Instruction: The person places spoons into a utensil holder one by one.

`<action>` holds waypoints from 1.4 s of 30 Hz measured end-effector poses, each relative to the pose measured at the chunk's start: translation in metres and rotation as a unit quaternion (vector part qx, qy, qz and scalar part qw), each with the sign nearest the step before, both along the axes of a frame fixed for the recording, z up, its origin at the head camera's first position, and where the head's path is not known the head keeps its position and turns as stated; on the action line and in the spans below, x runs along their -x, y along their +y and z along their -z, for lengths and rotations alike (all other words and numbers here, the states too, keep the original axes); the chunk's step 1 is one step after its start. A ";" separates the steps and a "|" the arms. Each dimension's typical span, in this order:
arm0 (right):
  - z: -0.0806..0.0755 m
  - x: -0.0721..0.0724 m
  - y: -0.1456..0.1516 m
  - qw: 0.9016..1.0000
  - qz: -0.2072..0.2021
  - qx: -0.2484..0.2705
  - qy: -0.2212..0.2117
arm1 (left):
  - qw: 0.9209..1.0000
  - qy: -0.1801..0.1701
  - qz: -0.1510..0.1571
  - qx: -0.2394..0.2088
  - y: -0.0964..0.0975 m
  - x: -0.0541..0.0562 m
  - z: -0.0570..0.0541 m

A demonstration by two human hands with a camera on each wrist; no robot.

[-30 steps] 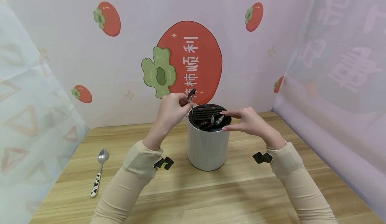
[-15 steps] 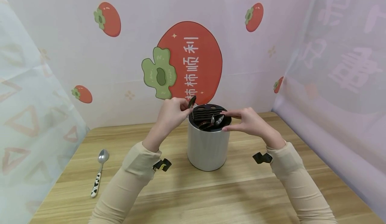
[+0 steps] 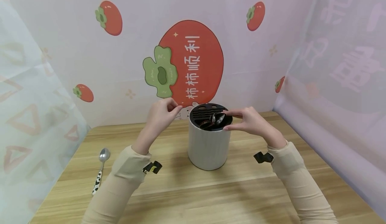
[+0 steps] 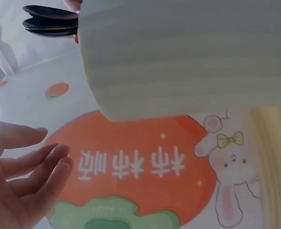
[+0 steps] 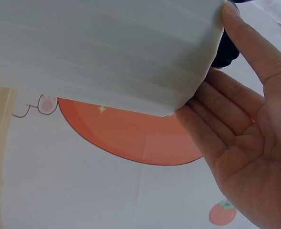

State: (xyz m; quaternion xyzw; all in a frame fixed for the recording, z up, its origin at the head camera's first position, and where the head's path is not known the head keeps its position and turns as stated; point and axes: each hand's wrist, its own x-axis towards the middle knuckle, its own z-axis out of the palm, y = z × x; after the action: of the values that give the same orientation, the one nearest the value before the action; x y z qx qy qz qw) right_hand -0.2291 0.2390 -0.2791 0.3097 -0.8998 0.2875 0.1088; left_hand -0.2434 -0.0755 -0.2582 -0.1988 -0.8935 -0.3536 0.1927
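Observation:
My left hand (image 3: 163, 113) is held up just left of the utensil holder, a white cylinder (image 3: 208, 150), with nothing between its fingers. In the left wrist view its fingers (image 4: 35, 176) are loosely bent, apart from the holder. My right hand (image 3: 248, 121) grips the holder's rim at the right, thumb at the near side and fingers farther back. A black slotted insert (image 3: 202, 112) sits in the holder's mouth. Shiny spoon heads (image 3: 220, 118) show in its front opening, near the right fingertips; their handles are hidden inside. The left wrist view shows dark spoon heads (image 4: 49, 21) past the rim.
A spoon (image 3: 104, 155) with a black-and-white patterned handle lies on the wooden table (image 3: 193, 200) at the left, beside the left forearm. Cloth with printed persimmons (image 3: 193, 63) hangs close behind the holder, and more cloth encloses both sides.
My left hand lowered a spoon at the holder's left side, let it go and drew back left. That spoon no longer stands up above the rim. My right hand stayed at the rim.

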 end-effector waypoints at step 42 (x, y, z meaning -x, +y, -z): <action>0.000 0.005 0.000 1.000 -0.004 0.006 -0.005 | 0.991 0.064 -0.118 -0.030 -0.103 0.017 0.088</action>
State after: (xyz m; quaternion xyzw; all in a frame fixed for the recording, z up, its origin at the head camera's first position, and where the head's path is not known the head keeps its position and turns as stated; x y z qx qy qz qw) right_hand -0.2337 0.2391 -0.2790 0.3111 -0.8973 0.2948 0.1053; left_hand -0.2601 -0.1785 -0.3465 -0.1085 -0.8856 -0.3413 0.2958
